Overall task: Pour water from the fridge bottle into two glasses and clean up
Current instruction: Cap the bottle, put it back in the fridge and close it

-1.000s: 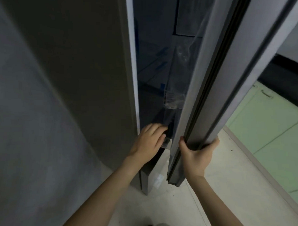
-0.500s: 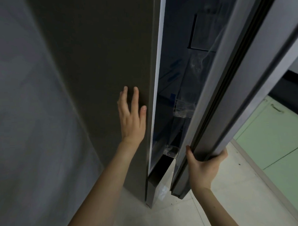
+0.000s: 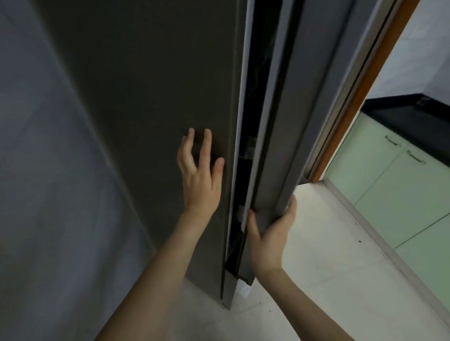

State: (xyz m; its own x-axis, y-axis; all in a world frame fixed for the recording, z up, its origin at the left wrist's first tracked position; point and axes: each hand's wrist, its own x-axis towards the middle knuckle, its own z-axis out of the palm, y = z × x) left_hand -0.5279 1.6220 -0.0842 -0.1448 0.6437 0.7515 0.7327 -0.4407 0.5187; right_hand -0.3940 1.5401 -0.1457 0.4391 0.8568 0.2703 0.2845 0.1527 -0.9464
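A tall dark grey fridge (image 3: 145, 101) fills the middle of the head view. Its door (image 3: 289, 132) stands only a narrow crack away from the body, with a dark slit of interior showing between them. My left hand (image 3: 200, 176) rests flat, fingers spread, on the fridge's side panel close to the front edge. My right hand (image 3: 271, 235) grips the lower edge of the door, thumb on the inner side and fingers wrapped around the outside. No bottle and no glasses are in view.
A grey wall (image 3: 35, 177) runs along the left. To the right, a wooden door frame (image 3: 364, 89) leads to pale green cabinets (image 3: 398, 184) under a black countertop (image 3: 416, 115). Pale floor tiles (image 3: 324, 269) lie below.
The fridge door has swung from wide open to nearly shut under my right hand. My left hand came out of the fridge interior and went flat onto the side panel.
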